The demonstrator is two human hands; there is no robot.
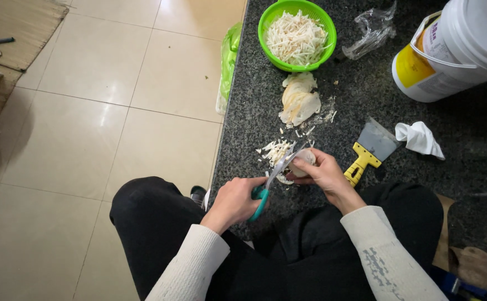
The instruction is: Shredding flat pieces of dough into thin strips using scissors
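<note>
Left hand (233,202) wrapped around the teal handles of a pair of scissors (270,181), fingers curled tight through and over the loops. Blades pointing up and away, tips right at a pale slice (303,159) of white food. Right hand (326,175) pinching that slice, fingers closed narrow around it, thumb on top. Both hands low over the dark speckled bench (360,95), close to its front edge.

Just past the blades, a small heap of thin white strips (274,150) lying on the bench, touching nothing else. Farther back, a stack of pale uncut slices (299,100), fanned out a bit. Behind the stack, just beside it, a bright green basket (268,22) full of the same white shreds.

Near the right hand, a scraper (368,150) with a yellow handle and a flat grey blade, lying flat. Beside the scraper, a crumpled white tissue (419,138). Up in the far corner, a big white bucket (455,50) with a yellow label, tipped on its side. Between bucket and basket, a scrunched clear plastic wrap (372,30).

At the bench's left edge, a green plastic bag (228,64) hanging down toward the tiled floor (104,111). Cream sleeves on both arms, black trousers on the knees below.
</note>
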